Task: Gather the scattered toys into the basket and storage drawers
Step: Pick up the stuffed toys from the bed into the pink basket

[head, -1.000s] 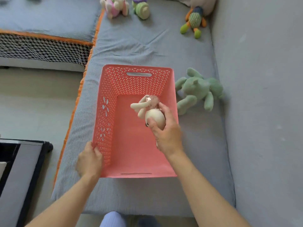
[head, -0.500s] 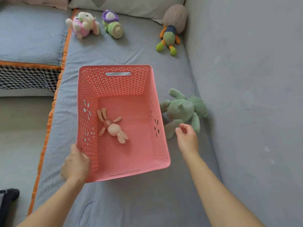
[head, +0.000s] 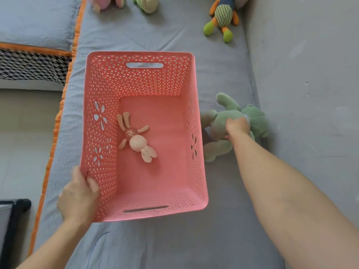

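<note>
A pink perforated basket point(head: 136, 78) stands on the grey sofa seat. Inside it, on the floor near the left wall, lies a small cream rabbit doll point(head: 136, 140). My left hand point(head: 77, 195) grips the basket's near left corner. Just right of the basket lies a green plush toy point(head: 254, 121), and my right hand point(head: 236, 128) is closed on its body. At the far end of the seat lie a striped green-and-orange plush point(head: 223, 16), a green-and-cream plush point(head: 147, 3) and a pink plush point(head: 105, 2), the last two cut off by the top edge.
The grey sofa back point(head: 310, 94) rises along the right. An orange-trimmed seat edge point(head: 58, 117) runs down the left, with pale floor point(head: 25, 142) beyond it. A houndstooth-sided cushion point(head: 29, 65) sits at upper left. A black frame point(head: 17, 210) shows at lower left.
My right hand dropped the cream rabbit doll into the basket, moved right and closed on the green plush toy. My left hand stayed on the basket's corner.
</note>
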`<state>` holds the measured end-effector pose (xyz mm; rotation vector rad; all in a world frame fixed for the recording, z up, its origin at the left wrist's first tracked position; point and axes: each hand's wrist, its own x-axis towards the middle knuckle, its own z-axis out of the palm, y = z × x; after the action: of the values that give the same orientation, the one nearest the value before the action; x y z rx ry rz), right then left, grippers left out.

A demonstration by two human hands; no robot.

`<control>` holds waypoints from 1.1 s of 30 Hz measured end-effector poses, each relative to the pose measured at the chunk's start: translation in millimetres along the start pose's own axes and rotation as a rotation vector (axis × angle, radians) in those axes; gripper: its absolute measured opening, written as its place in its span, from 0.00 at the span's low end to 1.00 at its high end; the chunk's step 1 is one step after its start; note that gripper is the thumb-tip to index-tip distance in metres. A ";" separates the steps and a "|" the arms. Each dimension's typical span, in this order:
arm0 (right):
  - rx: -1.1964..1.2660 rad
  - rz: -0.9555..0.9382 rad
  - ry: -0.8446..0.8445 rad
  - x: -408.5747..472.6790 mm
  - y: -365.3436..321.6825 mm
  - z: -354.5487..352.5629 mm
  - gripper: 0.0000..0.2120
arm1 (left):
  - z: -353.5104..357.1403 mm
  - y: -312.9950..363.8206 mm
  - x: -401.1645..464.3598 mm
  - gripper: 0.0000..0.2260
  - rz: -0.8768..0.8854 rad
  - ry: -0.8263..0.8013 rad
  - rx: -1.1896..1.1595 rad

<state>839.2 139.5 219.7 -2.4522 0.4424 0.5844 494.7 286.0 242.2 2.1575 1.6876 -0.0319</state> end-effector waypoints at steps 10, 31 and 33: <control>0.516 -0.407 0.263 -81.7 38.8 -100.0 0.11 | -15.7 9.7 -8.5 0.07 0.025 -0.047 -0.029; 0.212 -0.507 -0.078 -314.2 83.1 -7.5 0.19 | -18.3 -76.0 -87.0 0.11 0.071 -0.445 -0.389; 0.176 -0.427 -0.163 -317.8 94.7 0.1 0.17 | -20.0 -87.2 -96.3 0.21 0.064 -0.480 -0.449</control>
<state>528.5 122.3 334.4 -2.2145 -0.0938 0.5296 382.4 219.9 259.9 1.6974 1.2141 -0.1289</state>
